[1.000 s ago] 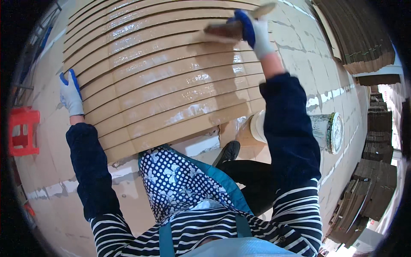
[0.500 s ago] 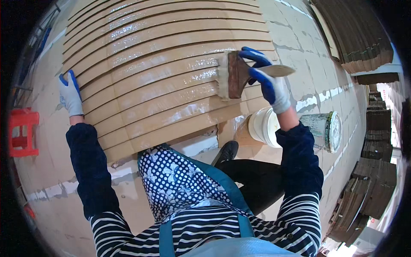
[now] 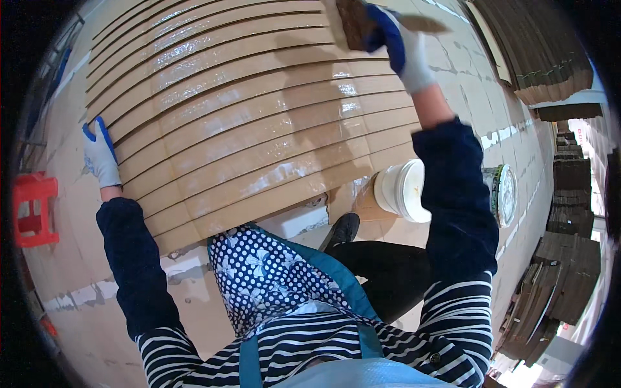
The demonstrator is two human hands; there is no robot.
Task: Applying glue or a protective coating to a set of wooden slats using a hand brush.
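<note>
Landmark: the fanned spread of cardboard sheets [image 3: 252, 123] lying on the floor, overlapped like shingles. About a dozen exposed strips can be counted, though the far ones bunch too tightly for an exact tally. Wet, shiny streaks show on several strips.

Right hand [image 3: 401, 45], in a white glove with blue palm coating, is at the far right corner of the spread. Fingers are wrapped tight around one wide brush [image 3: 354, 22]; its dark bristle block rests on the far strips, and the pale handle end sticks out past the glove to the right.

Left hand [image 3: 100, 155], same kind of glove, lies flat at the left edge of the spread, fingers together and extended, pressing the margin of the sheets. It grasps nothing.

One white plastic bucket [image 3: 402, 191] stands just off the near right corner of the spread, below the right forearm. One round metal tin [image 3: 504, 194] sits just right of the bucket, farther from the spread.

One red plastic stool [image 3: 33, 210] stands well to the left of the spread, beyond the left hand.

Two groups of stacked cardboard show well right of the spread: one pile [image 3: 537, 58] at the far right, one lot [image 3: 563, 271] at the near right.

One black shoe [image 3: 341, 229] is just below the spread's near edge, beside the bucket. A dotted blue apron [image 3: 265, 278] hangs over the near edge.
</note>
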